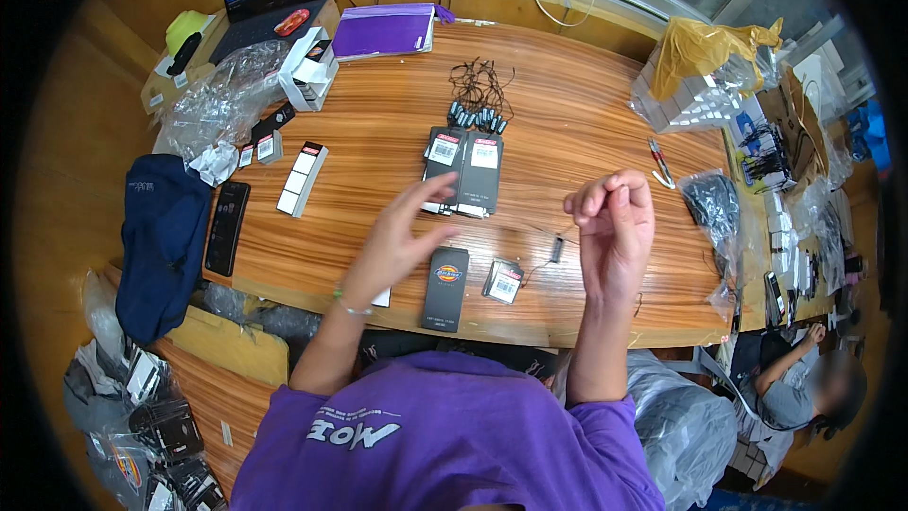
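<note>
My left hand (405, 229) is spread open over the table, its fingertips near the lower left edge of two stacks of dark grey hang tags (480, 187) with white labels. My right hand (617, 218) is raised on the right, thumb and fingers pinched together. A thin dark cord (541, 267) seems to run up to that pinch; its upper part is too fine to follow. On the cord is a small dark fastener (557, 249). Between my forearms lie one long dark hang tag (445, 290) and a small pile of labelled tags (503, 281).
Tangled black cords (480, 85) with fasteners lie beyond the stacks. On the left are a strip of white labels (301, 180), a phone (227, 227) and a navy cloth (161, 246). A pen (660, 159) and a plastic-wrapped bundle (709, 208) lie right. Another person (794, 378) sits far right.
</note>
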`<action>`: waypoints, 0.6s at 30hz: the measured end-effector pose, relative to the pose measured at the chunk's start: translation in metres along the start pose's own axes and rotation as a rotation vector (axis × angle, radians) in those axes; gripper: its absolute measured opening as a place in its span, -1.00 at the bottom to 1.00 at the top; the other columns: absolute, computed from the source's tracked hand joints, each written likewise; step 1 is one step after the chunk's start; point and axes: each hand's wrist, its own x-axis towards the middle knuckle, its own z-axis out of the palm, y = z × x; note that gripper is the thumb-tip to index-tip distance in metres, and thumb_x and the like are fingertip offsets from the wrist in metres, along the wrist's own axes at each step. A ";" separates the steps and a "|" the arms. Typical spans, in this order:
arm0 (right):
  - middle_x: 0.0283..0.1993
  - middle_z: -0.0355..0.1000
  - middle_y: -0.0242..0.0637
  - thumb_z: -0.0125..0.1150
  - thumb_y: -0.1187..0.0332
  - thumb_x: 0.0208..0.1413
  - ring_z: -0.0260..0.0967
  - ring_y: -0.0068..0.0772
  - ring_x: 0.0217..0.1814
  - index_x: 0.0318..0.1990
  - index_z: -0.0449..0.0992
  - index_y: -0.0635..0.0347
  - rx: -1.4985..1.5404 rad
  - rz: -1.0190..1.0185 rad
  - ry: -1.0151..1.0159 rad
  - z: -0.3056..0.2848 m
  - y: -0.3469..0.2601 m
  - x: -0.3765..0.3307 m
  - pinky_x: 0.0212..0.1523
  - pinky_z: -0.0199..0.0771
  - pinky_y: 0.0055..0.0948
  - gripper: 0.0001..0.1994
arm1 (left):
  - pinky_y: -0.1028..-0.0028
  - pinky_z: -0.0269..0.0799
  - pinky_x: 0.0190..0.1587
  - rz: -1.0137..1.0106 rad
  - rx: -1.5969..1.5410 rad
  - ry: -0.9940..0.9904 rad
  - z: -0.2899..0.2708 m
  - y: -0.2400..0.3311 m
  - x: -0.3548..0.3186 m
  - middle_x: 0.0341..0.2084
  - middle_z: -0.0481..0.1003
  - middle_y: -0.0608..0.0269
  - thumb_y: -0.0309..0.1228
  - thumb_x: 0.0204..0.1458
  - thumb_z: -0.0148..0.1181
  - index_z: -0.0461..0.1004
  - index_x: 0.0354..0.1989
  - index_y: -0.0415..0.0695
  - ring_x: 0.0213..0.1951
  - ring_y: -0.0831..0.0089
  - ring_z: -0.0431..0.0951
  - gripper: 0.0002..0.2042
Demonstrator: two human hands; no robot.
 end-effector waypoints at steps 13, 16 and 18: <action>-0.49 0.27 -0.31 0.03 0.55 0.04 0.19 -0.51 -0.42 -0.07 0.29 0.28 -0.179 -0.087 0.149 -0.013 -0.020 0.002 -0.28 0.23 -0.45 -0.73 | 0.36 0.20 0.07 -0.097 0.354 -0.024 -0.057 -0.073 -0.046 -0.12 0.34 0.15 -0.40 -0.29 0.35 0.43 -0.07 -0.12 0.00 0.21 0.29 -0.51; -0.49 0.27 -0.30 0.02 0.55 0.04 0.18 -0.51 -0.45 -0.06 0.26 0.27 -0.238 -0.072 0.131 -0.011 -0.019 -0.001 -0.35 0.22 -0.50 -0.73 | 0.39 0.24 0.05 -0.074 0.351 0.057 -0.056 -0.062 -0.049 -0.14 0.35 0.16 -0.43 -0.31 0.35 0.44 -0.08 -0.10 -0.02 0.25 0.33 -0.52; -0.49 0.27 -0.29 0.02 0.55 0.05 0.18 -0.51 -0.47 -0.07 0.26 0.27 -0.303 -0.068 0.097 -0.008 -0.021 -0.004 -0.40 0.22 -0.53 -0.74 | 0.52 0.35 -0.07 -0.174 0.126 0.070 -0.057 -0.048 -0.048 -0.23 0.43 0.21 -0.51 -0.16 0.25 0.45 -0.13 -0.18 -0.16 0.40 0.45 -0.67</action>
